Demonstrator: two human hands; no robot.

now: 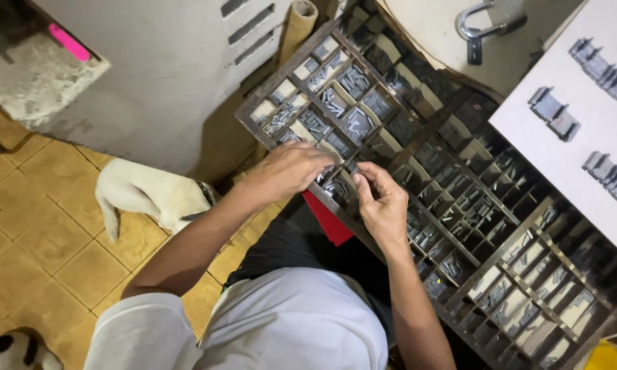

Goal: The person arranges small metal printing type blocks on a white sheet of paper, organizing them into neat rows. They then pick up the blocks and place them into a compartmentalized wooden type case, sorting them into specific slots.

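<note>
A wooden type case (452, 116) with many small compartments full of grey metal type pieces (353, 79) stands tilted in front of me. My left hand (288, 168) reaches over its near edge, fingertips pinched on small type pieces at a compartment. My right hand (384, 202) is right beside it, fingers curled around a few type pieces held over the case's near rim. The fingertips of both hands almost touch.
A white board (569, 157) with short rows of metal type lies over the case's right side. A padlock (480, 24) hangs at the top. A white dog (151, 192) lies on the tiled floor at left. Something red (329, 220) sits under the case.
</note>
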